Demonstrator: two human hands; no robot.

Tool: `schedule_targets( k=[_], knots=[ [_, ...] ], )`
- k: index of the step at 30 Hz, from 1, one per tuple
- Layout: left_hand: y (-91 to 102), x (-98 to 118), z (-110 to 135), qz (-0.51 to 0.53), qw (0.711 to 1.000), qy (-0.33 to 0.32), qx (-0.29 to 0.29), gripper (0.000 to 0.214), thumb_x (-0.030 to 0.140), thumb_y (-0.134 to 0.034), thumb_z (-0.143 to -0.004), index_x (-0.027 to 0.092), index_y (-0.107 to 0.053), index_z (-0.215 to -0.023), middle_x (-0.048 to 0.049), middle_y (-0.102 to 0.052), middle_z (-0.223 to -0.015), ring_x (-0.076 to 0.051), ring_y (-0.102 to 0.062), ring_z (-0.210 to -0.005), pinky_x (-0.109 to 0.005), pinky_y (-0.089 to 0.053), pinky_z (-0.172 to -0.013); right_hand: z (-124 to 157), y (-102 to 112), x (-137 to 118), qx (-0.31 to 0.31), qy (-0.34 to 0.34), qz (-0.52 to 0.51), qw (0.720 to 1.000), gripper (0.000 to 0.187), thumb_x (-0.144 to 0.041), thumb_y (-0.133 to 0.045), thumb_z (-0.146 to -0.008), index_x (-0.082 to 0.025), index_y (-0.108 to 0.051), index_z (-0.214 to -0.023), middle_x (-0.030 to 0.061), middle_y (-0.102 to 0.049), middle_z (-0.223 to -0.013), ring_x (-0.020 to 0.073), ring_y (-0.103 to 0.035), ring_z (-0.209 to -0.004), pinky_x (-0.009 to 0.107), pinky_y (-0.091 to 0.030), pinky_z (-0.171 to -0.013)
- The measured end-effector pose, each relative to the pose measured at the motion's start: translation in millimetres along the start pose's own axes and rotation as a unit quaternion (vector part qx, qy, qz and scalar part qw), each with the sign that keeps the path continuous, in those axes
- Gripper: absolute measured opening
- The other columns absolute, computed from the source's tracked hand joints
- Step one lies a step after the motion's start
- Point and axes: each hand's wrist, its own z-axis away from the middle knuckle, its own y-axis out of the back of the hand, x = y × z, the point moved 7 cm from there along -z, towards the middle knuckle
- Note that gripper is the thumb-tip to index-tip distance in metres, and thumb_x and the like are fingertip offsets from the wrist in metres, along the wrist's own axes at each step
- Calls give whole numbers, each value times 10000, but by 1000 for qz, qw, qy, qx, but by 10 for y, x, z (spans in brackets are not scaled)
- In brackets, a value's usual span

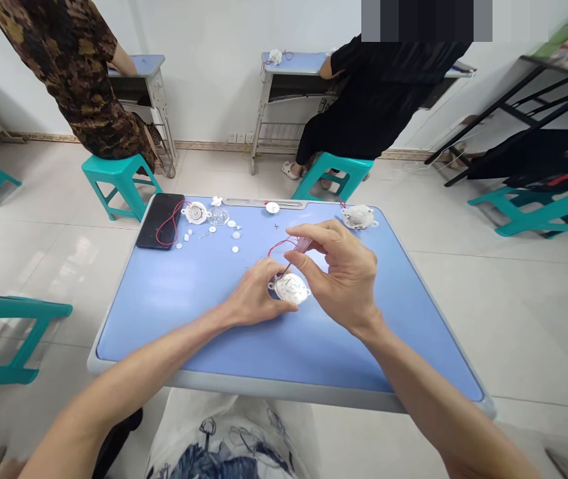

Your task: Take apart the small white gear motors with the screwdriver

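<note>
Left hand (257, 293) and right hand (338, 273) bare, left forearm (114, 392) and right forearm (428, 406) bare too. White cloth (224, 439) with dark blue print at the lap, garment or bag unclear. Black piece (117, 439) just beside it, too cut off to tell.

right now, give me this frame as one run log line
left hand: on round white plastic housing | right hand: fingers pinch small clear part, red wire | rest: phone, small white parts, blue desk

On my rectangular plastic desk (164, 313): flat smartphone (160, 221) at far-left corner, small round plastic parts (212, 229) along far edge, round plastic housing (358, 216) at far-right corner.
</note>
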Motion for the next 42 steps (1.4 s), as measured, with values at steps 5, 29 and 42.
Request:
schedule_targets(
  k=[5,29,42],
  knots=[
    [-4,5,2,3,1000,-8,-2,396,343,-824,-659,181,-574,-920,-17,-591,-876,-195,-526,-835,-322,-434,-734,0,3,-23,-5,9,6,1000,311,-142,-618,-882,-315,-703,-1126,-1,-630,-806,151,-610,-708,331,-559,-688],
    [0,6,1,15,1000,-8,0,398,352,-819,-655,192,-579,-929,-16,-589,-880,-199,-532,-840,-332,-440,-760,10,-22,61,-23,-27,-41,999,235,-164,-620,-878,-286,-663,-1074,3,-598,-822,165,-604,-761,362,-569,-737],
    [-4,-5,6,15,1000,-8,-1,418,361,-811,-681,178,-588,-983,-33,-605,-923,-206,-538,-859,-328,-439,-755,30,-38,27,-44,-30,-81,995,277,-161,-605,-893,-286,-622,-1140,21,-641,-953,174,-657,-860,376,-589,-783]
  ],
)
